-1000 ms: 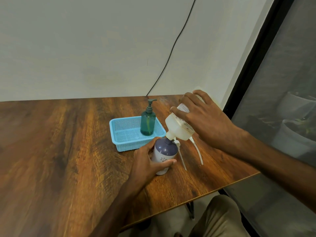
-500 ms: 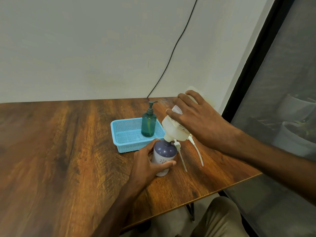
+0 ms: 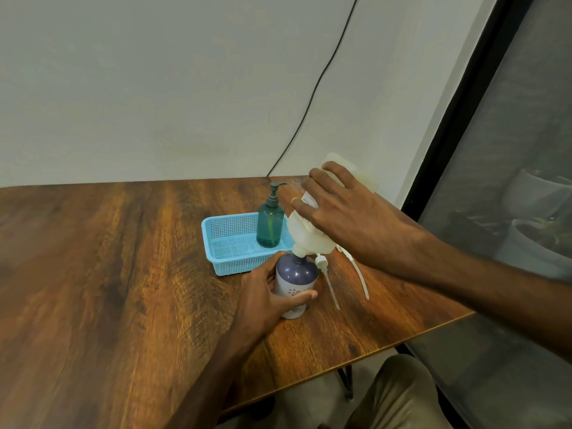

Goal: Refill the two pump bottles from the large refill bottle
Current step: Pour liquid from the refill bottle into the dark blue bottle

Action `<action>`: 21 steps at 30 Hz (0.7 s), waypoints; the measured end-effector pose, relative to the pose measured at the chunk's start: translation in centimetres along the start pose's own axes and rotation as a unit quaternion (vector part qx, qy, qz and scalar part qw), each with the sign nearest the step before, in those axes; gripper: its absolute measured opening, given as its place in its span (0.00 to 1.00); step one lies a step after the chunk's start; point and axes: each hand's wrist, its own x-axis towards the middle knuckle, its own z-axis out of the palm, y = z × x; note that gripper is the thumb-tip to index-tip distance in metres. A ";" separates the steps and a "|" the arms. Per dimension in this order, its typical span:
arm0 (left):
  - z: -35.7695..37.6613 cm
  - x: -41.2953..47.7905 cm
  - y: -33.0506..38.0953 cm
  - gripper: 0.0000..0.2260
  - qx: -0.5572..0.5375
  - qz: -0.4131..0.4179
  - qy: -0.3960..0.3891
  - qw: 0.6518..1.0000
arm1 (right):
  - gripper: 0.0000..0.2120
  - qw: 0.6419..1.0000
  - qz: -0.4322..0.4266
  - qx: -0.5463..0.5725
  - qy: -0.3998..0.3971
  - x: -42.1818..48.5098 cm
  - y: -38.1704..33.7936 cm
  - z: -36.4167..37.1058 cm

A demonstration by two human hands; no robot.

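A purple-topped white pump bottle (image 3: 296,275) stands open on the wooden table (image 3: 123,274), and my left hand (image 3: 266,297) grips its side. My right hand (image 3: 349,218) holds the large cream refill bottle (image 3: 309,236) tipped steeply down, its neck resting in the purple bottle's mouth. A teal pump bottle (image 3: 270,222), pump on, stands upright in the blue basket (image 3: 223,246). Two removed white pumps with long tubes (image 3: 331,283) lie on the table to the right of the purple bottle.
The table's right front edge (image 3: 433,331) runs close to the bottles. A black cable (image 3: 312,97) hangs down the wall behind. A dark window frame and potted plants (image 3: 538,239) are at the right. My knee shows below the table.
The refill bottle has tipped steeper, its base rising, with its neck staying on the purple bottle's mouth. My left hand keeps its hold.
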 end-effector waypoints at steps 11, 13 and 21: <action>-0.1 -0.1 0.2 0.30 -0.005 0.004 0.005 1.000 | 0.29 0.999 -0.019 -0.041 0.015 0.5 -0.5 -0.8; -0.1 0.0 0.1 0.31 -0.009 0.005 0.002 1.000 | 0.30 0.999 -0.016 -0.047 0.014 0.7 -0.6 -0.8; -0.1 -0.1 0.0 0.31 -0.004 0.000 -0.001 1.000 | 0.31 0.996 -0.017 -0.090 0.013 1.4 -1.2 -0.6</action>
